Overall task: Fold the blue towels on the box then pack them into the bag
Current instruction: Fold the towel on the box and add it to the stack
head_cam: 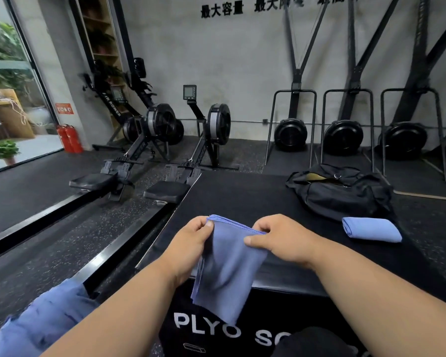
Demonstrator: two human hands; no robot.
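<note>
A blue towel (227, 266), folded into a hanging strip, is held up over the near edge of the black plyo box (242, 199). My left hand (191, 246) pinches its top left corner and my right hand (276, 240) pinches its top right corner. A second blue towel (371, 229) lies folded on the box at the right. Just behind it sits a black duffel bag (343, 191), its top unzipped and showing a tan lining.
More blue cloth (41, 318) lies at the lower left, beside the box. Two rowing machines (150, 155) stand on the floor to the left and beyond the box. Ski-trainer machines (343, 135) line the back wall. Red fire extinguishers (70, 139) stand by the window.
</note>
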